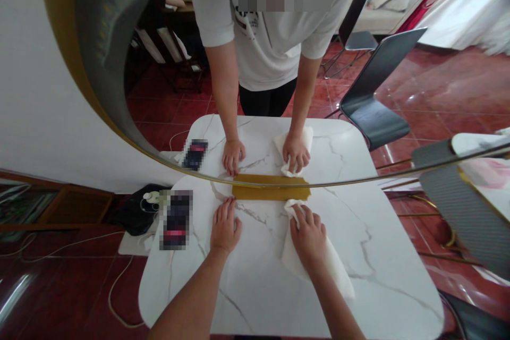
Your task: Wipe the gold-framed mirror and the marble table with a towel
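A large round mirror (358, 179) with a thin gold rim stands on the white marble-patterned table (255, 287), on a flat gold base (271, 193). My left hand (226, 227) lies palm down on the tabletop, thumb apart, its fingertips at the base's left corner. In my right hand (309, 235) is a white cloth (338, 271), bunched under the fingers just in front of the base's right end. Part of the cloth trails beneath my wrist. The glass reflects both hands, the cloth and a person in a white T-shirt.
A blurred-out phone (176, 220) lies at the table's left edge. Beyond that edge are a black bag (137, 210) and a white cable (113, 297) on the red tiled floor. To the right stands a grey ribbed piece (458, 196); a dark chair (478, 316) is at lower right.
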The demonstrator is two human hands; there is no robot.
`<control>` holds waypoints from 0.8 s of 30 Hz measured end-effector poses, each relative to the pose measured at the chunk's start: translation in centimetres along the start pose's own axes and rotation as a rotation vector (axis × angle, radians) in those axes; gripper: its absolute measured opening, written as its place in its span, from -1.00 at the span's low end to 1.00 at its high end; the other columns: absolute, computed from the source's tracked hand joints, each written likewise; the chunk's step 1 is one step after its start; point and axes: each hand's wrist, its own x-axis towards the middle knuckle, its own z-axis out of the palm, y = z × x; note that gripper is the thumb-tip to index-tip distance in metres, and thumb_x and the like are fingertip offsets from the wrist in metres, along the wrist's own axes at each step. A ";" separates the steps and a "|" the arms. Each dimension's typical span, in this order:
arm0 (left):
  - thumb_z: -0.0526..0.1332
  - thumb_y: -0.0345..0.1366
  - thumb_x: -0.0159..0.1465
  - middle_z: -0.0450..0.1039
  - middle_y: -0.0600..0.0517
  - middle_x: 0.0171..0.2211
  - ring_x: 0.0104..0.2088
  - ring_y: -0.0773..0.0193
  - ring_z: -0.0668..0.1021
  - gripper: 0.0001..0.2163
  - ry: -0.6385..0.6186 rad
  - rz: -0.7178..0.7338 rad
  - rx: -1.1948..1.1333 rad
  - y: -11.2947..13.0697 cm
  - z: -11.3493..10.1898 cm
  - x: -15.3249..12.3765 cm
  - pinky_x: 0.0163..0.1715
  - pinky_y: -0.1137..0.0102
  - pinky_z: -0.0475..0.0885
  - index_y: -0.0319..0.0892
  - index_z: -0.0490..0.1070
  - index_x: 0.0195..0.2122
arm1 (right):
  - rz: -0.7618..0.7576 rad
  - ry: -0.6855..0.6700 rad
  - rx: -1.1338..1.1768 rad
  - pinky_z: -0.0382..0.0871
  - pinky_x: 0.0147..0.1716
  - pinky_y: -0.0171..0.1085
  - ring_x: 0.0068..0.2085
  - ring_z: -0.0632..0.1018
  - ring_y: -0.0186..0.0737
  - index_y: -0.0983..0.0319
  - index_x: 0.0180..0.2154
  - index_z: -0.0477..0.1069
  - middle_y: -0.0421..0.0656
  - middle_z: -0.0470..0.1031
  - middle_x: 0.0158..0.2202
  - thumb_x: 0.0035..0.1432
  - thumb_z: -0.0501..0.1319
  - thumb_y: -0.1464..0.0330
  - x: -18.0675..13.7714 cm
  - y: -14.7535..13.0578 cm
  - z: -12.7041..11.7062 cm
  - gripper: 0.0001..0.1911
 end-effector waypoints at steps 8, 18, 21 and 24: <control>0.02 -0.41 0.19 0.15 -0.14 0.20 0.22 0.11 0.17 -0.48 0.000 -0.001 -0.012 0.0 0.1 0.0 0.18 0.15 0.10 -0.27 0.07 0.21 | -0.157 -0.057 0.086 0.14 -0.14 -0.12 -0.02 0.29 -0.07 0.07 0.11 0.21 -0.14 0.26 0.12 0.24 0.01 0.32 0.2 -6.0 0.3 -0.60; 0.04 -0.37 0.19 0.13 -0.17 0.21 0.22 0.08 0.16 -0.46 -0.021 0.005 -0.029 -0.2 0.3 -0.1 0.17 0.13 0.11 -0.29 0.03 0.22 | -0.349 -0.147 0.214 0.13 -0.08 -0.08 0.02 0.26 -0.03 0.03 0.12 0.18 -0.14 0.25 0.13 0.23 0.02 0.26 0.8 -11.5 -0.2 -0.59; 0.04 -0.37 0.18 0.13 -0.17 0.21 0.22 0.07 0.16 -0.46 -0.019 0.004 -0.024 -0.3 0.3 -0.1 0.16 0.13 0.13 -0.30 0.04 0.22 | -0.358 -0.161 0.228 0.13 -0.07 -0.05 0.03 0.25 -0.02 0.05 0.15 0.15 -0.12 0.25 0.13 0.23 0.02 0.27 0.9 -12.1 -0.3 -0.56; 0.04 -0.37 0.18 0.15 -0.17 0.20 0.21 0.08 0.18 -0.46 -0.009 0.005 -0.024 -0.3 0.4 -0.1 0.15 0.13 0.14 -0.28 0.04 0.22 | -0.366 -0.161 0.231 0.14 -0.07 -0.05 0.02 0.25 -0.02 0.04 0.16 0.14 -0.11 0.25 0.12 0.22 0.03 0.27 0.9 -12.0 -0.3 -0.55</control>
